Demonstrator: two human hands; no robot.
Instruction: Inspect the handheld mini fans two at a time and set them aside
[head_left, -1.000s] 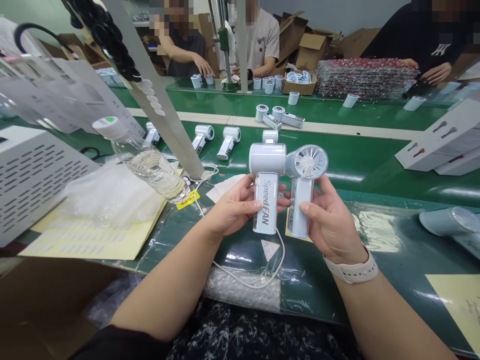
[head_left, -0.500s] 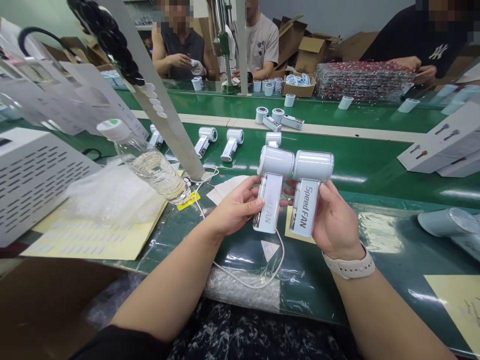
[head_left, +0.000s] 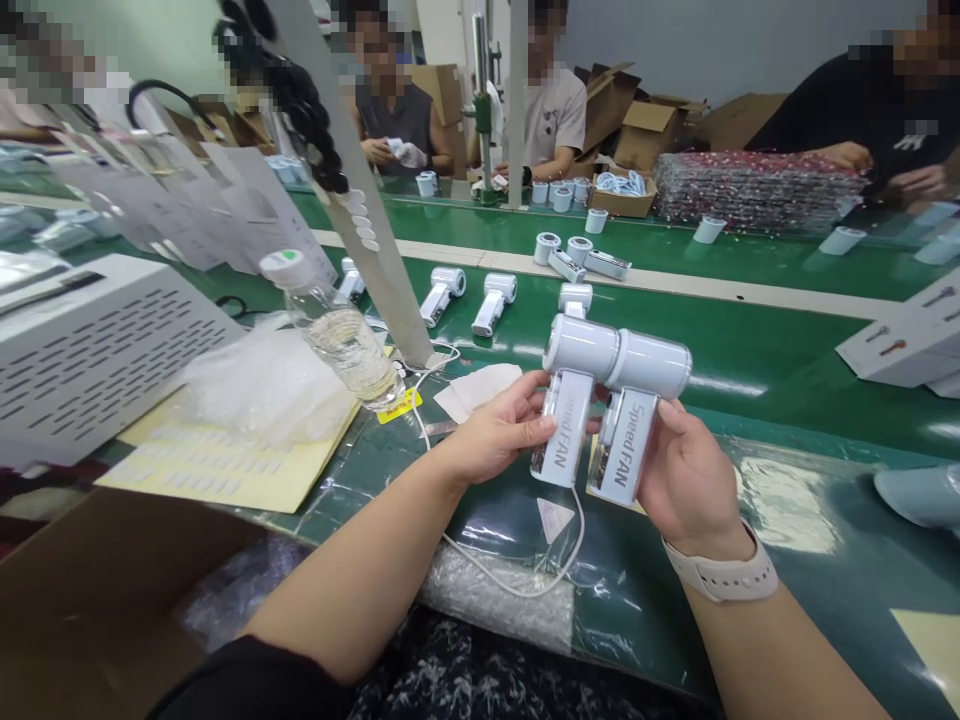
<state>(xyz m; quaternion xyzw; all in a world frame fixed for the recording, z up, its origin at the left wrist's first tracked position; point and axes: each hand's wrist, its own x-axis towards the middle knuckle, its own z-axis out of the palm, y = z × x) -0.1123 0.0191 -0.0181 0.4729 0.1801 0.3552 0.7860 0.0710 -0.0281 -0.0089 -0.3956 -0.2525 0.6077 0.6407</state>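
The left grip wraps 1 white fan and the right grip another fan, their heads touching just above both grips.

The fans were white with grey lettering, the worktop glossy green with a cream stripe, the watch strap cream, the paper pale yellow, and the clothing dark with white mottling

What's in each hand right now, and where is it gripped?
The left hand holds a white handheld fan by its handle; the right hand holds a matching fan, also by the handle.
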